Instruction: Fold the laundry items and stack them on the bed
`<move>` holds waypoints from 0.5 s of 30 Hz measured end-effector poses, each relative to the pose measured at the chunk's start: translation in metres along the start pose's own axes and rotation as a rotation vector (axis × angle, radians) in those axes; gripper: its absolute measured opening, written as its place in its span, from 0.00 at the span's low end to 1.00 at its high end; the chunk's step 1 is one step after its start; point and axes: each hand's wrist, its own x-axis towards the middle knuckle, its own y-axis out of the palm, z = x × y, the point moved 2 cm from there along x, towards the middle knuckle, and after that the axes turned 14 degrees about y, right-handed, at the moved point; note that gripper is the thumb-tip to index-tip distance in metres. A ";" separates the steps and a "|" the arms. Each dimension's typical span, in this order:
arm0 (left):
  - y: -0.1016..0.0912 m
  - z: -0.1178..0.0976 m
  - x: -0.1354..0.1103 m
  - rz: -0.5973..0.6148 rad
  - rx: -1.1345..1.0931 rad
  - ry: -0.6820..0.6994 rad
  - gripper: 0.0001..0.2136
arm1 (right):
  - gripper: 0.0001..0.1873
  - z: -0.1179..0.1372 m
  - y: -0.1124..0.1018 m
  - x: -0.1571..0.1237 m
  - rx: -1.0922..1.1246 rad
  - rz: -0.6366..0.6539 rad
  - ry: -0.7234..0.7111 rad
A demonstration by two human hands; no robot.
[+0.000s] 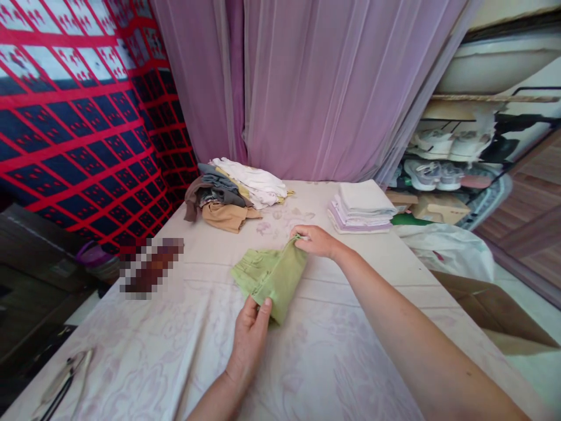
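Observation:
Green shorts [280, 280], or a similar light garment with a gathered waistband, are partly folded over on the covered table. My left hand [253, 327] pinches the near edge between thumb and fingers. At the far corner, my right hand [316, 241] grips the cloth with its fingers closed. Part of the garment lies flat at the left while the right part is lifted between my hands. Behind it is a loose heap of clothes [225, 216] in brown, grey, yellow and white. Off to the right sits a neat stack of folded white and lilac cloths [362, 204].
A patterned tablecloth [350, 351] covers the table. Purple curtains [307, 88] hang behind it. A shoe rack [438, 158] and an open cardboard box [495, 310] stand at the right. Cables or thin tools [65, 386] lie at the near left. A blurred patch hides something at left.

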 end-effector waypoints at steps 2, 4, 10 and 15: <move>-0.014 0.003 0.005 -0.059 -0.030 -0.047 0.25 | 0.13 0.008 0.016 0.017 0.024 0.022 0.011; -0.028 0.006 0.013 -0.116 -0.043 -0.095 0.29 | 0.15 0.014 0.032 0.028 0.057 0.028 -0.017; -0.056 0.009 0.041 -0.095 0.054 -0.163 0.27 | 0.20 0.015 0.063 0.043 0.162 0.007 -0.001; -0.066 0.009 0.057 -0.062 0.172 -0.148 0.21 | 0.22 0.005 0.063 0.049 0.251 -0.036 0.064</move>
